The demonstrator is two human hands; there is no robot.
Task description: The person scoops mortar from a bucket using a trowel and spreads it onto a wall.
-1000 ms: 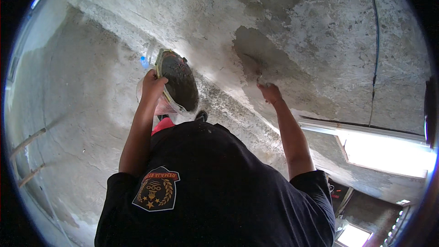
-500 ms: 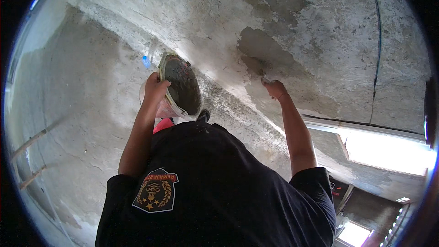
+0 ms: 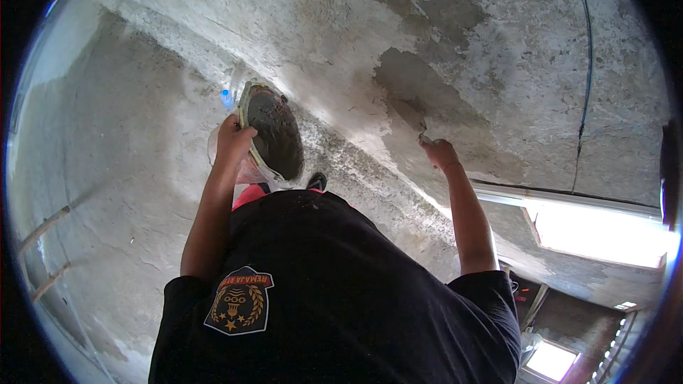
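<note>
My left hand (image 3: 233, 141) is closed over the near-left rim of a bucket (image 3: 245, 103), which tilts so its mouth faces the wall. Wet grey mortar (image 3: 279, 131) fills much of the mouth. Stretched out to the right, my right hand (image 3: 441, 154) is wrapped around the handle of a small trowel (image 3: 423, 132). The trowel's thin end is at the wall, just below a dark, damp patch of plaster (image 3: 411, 78); its blade is hard to make out against the grey.
The rough concrete wall (image 3: 320, 35) meets the floor (image 3: 149, 149) along a diagonal line. A blue-capped bottle (image 3: 228, 98) is beside the bucket. A dark cable (image 3: 586, 85) hangs down the wall, above a bright opening (image 3: 597, 233). Wooden poles (image 3: 44, 229) are at the far left.
My right hand and the trowel have moved slightly right and down along the wall. The bucket has shifted a little left with my left hand still on its rim.
</note>
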